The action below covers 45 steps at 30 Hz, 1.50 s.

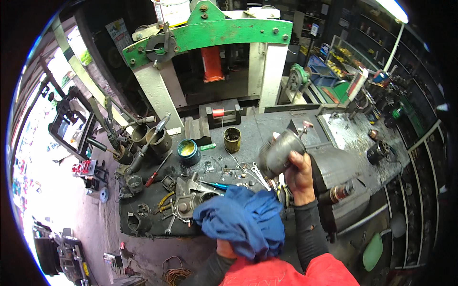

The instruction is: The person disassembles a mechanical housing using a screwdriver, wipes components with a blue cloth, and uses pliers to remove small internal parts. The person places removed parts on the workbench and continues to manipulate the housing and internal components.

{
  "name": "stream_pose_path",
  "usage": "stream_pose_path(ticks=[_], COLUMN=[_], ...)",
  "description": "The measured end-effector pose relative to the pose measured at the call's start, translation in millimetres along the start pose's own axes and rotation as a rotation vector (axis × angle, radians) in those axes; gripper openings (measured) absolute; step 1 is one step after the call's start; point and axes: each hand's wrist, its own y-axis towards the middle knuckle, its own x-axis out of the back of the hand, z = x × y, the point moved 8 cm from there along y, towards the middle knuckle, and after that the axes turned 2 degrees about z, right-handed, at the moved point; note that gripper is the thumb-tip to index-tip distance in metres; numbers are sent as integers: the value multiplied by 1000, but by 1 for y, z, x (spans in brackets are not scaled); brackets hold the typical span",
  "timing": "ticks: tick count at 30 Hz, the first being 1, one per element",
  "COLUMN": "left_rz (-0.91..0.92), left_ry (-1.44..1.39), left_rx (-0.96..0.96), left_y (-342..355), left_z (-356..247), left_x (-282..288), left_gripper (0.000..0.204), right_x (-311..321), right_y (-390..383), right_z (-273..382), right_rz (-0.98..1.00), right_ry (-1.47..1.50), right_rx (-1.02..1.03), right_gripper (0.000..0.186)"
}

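My right hand [300, 178] grips a dull metal cylinder [282, 153] above the workbench, thumb lying along its near side. The cylinder is tilted and slightly blurred, and looks like a motor housing. Close to me, a bunched blue cloth [241, 219] covers my left hand [225, 249]; only the part near the wrist shows, and the fingers are hidden beneath the cloth it carries. Just beyond the cloth lie a cast metal housing [183, 206] and a blue-handled tool [214, 185]. Several wrenches [260, 175] rest between the cloth and the cylinder.
On the bench [267, 124] stand a blue tub of yellowish grease [189, 151] and a dark-filled can [232, 139]. A red-handled screwdriver [151, 179] lies to the left. A green-and-white press frame [210, 35] rises behind. At right is a metal plate [350, 131] with parts.
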Motion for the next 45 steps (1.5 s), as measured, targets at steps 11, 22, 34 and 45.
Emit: stream_pose_path(ticks=[11, 22, 34, 45], left_rz=[369, 181, 461, 417], left_ry=[1080, 114, 527, 1526], left_rx=[327, 561, 135, -346], left_y=[-18, -30, -25, -22], left_z=[-7, 18, -38, -56], left_x=[-79, 50, 40, -5], left_gripper=[53, 40, 41, 30], right_x=[-59, -12, -59, -78], right_y=[-209, -236, -302, -183], right_z=[-3, -6, 7, 2], right_rz=[38, 118, -164, -484], right_ry=[-194, -839, -456, -966], right_rx=[-320, -155, -18, -31], right_gripper=[85, 77, 52, 36])
